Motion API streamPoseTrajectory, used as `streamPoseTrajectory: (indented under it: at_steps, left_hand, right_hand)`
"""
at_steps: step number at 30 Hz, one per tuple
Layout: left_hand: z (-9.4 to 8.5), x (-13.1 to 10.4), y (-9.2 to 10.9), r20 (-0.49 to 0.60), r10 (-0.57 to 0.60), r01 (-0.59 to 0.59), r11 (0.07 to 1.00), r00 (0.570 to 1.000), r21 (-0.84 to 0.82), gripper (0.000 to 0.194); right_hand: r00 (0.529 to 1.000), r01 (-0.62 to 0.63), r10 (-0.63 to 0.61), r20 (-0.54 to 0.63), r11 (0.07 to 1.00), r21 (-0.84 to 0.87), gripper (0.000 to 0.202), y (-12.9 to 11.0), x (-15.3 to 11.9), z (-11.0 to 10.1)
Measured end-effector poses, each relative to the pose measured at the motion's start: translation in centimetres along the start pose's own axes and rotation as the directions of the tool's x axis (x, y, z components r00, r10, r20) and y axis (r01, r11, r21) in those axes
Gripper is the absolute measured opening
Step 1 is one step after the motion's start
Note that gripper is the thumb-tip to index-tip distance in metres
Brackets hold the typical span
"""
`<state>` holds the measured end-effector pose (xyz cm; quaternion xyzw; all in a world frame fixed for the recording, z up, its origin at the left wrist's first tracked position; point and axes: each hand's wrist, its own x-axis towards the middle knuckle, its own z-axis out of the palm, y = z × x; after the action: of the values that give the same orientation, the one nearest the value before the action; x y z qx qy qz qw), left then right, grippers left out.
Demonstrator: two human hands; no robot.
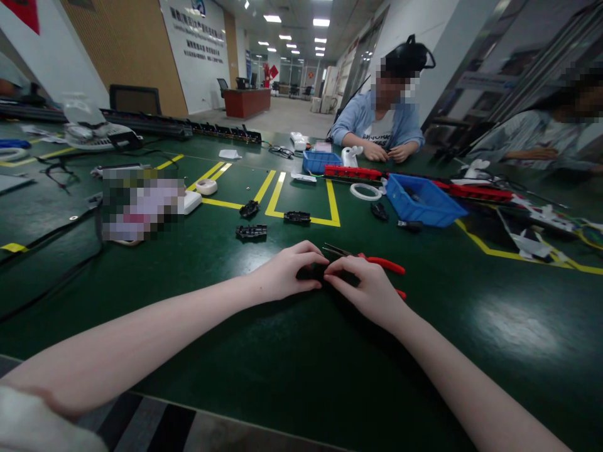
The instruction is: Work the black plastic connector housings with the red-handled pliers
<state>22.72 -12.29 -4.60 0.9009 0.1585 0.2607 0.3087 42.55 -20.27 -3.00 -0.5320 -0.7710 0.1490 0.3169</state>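
Note:
My left hand [294, 270] and my right hand [365, 285] meet over the green table, fingertips close together. The left thumb and fingers curl around something small and dark, mostly hidden by the hand. At the same spot, the right thumb and forefinger are pinched together; what lies between them is too small to make out. Needle-nose pliers with red handles [385, 263] lie on the table just behind my right hand, their slim jaws pointing left. Farther off lie several black plastic parts, among them a slotted one [251, 232] and another one [296, 217] by the yellow tape.
A blue bin [421, 201] stands to the right, and a smaller blue bin [321, 162] farther back. A white ring [366, 191] lies between them. A phone [146, 210] and black straps are at left. Across the table a co-worker [380, 119] handles something small.

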Motion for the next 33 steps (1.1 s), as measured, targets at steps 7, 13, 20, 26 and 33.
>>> streamPoseTrajectory:
  at_steps: [7,13,20,26,33]
  left_hand:
    - [0.1,0.1,-0.8,0.030,0.038,-0.038,0.999,0.999,0.019,0.014]
    - [0.2,0.0,-0.8,0.050,0.040,-0.043,0.998,0.998,0.053,0.016]
    - [-0.5,0.1,-0.7,0.079,0.017,-0.024,0.996,0.997,0.087,0.018]
    - [-3.1,-0.7,-0.8,0.193,-0.009,-0.005,0.997,0.981,0.075,0.017]
    - [-4.4,-2.8,-1.0,0.238,-0.005,-0.002,1.000,0.971,0.026,0.025]
  right_hand:
    - [0.997,0.071,-0.067,0.048,0.993,-0.090,0.009,0.2,0.1,0.2]
    - [0.997,0.067,-0.056,0.058,0.979,-0.193,0.010,-0.2,0.0,0.3]
    - [0.996,0.017,0.009,0.086,0.952,-0.306,0.014,-1.4,0.7,0.6]
    - [0.986,0.004,0.046,0.159,0.955,-0.297,0.013,-2.7,2.0,1.4]
    - [0.951,-0.091,0.162,0.264,0.961,-0.259,0.015,-4.6,2.8,1.9]
